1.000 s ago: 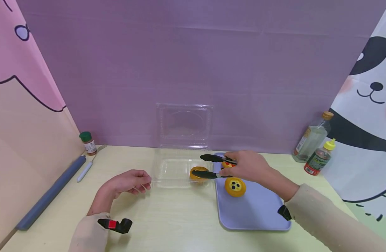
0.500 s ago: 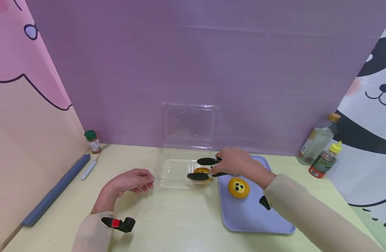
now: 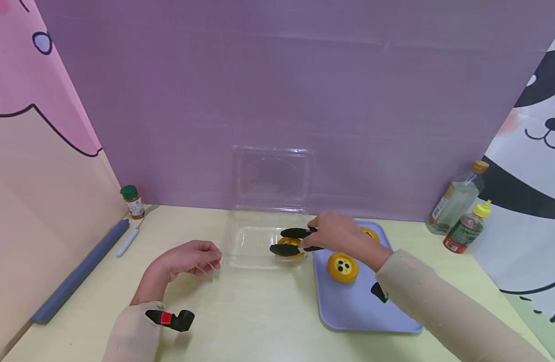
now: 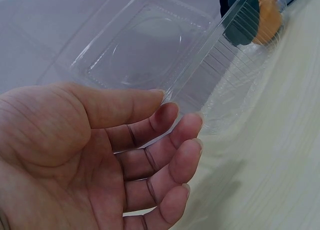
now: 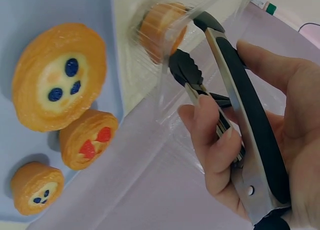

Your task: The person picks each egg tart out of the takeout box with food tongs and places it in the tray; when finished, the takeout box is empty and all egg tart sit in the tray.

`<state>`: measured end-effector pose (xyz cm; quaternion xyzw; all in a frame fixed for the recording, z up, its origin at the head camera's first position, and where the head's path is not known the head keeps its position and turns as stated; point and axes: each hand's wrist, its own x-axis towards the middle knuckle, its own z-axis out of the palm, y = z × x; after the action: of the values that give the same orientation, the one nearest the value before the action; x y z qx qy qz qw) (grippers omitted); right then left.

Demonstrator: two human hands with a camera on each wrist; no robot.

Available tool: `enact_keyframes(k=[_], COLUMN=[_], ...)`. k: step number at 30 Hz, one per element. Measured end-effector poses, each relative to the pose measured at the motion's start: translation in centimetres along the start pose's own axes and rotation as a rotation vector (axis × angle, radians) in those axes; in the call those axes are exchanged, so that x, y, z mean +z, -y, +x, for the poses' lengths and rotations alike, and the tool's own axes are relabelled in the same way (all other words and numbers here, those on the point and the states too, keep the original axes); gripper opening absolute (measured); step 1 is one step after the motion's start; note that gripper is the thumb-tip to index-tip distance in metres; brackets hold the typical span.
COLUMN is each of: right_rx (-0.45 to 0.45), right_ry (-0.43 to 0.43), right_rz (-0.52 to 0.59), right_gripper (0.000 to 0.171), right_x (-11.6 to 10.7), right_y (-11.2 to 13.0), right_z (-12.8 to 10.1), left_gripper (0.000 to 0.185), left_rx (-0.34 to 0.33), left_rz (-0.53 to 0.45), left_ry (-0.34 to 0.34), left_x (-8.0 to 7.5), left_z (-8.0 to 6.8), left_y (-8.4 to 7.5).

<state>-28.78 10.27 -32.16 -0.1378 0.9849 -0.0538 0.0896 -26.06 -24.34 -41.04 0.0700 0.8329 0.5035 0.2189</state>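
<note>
My left hand (image 3: 193, 259) pinches the near left edge of a clear plastic clamshell container (image 3: 250, 244) between thumb and index finger. Its hinged lid (image 3: 273, 176) stands raised at the back. In my right hand (image 3: 333, 234) is a pair of tongs (image 5: 257, 125) with black tips, which I grip around the handles. The tips reach into the container's right end and stand apart, close to either side of a tart (image 5: 162, 30) sitting there. On the lilac tray (image 3: 368, 311) to the right are more tarts, among them a blueberry-topped tart (image 3: 342, 268) and a red-topped tart (image 5: 89, 140).
At the back right corner stand a clear bottle (image 3: 456, 201) and a yellow-capped bottle (image 3: 467, 229). A green-capped jar (image 3: 132, 202), a thin tool with a pale handle (image 3: 129, 241) and a blue-grey roll (image 3: 80, 271) lie along the left side.
The right hand has moved left with the tongs, and the tips have drawn a little closer together around the tart. The left hand stays at the container's edge. The head view has shifted slightly.
</note>
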Motion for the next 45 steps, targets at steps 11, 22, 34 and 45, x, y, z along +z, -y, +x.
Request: enact_keyframes(k=[11,22,34,45], right_rx=[-0.005,-0.028,-0.004,-0.014], right_ry=[-0.046,-0.064,-0.051,-0.035], right_rz=[0.053,0.097,0.068,0.018], right_gripper=[0.065,0.076,0.082,0.081], right_x=[1.4,1.8,0.4,0.9], right_y=[-0.1,-0.5,-1.3,-1.5], right_z=[1.1,1.9,0.6,0.6], left_gripper=[0.031,0.030,0.032,0.031], left_rx=[-0.004,-0.012,-0.006,-0.007], left_rz=[-0.001,-0.001,-0.005,-0.016], left_ry=[0.003,0.002,-0.001,-0.006], left_x=[0.0,-0.2,-0.3,-0.1], left_z=[0.1,0.1,0.2,0.0], left_y=[-0.1,0.3,0.3,0.0])
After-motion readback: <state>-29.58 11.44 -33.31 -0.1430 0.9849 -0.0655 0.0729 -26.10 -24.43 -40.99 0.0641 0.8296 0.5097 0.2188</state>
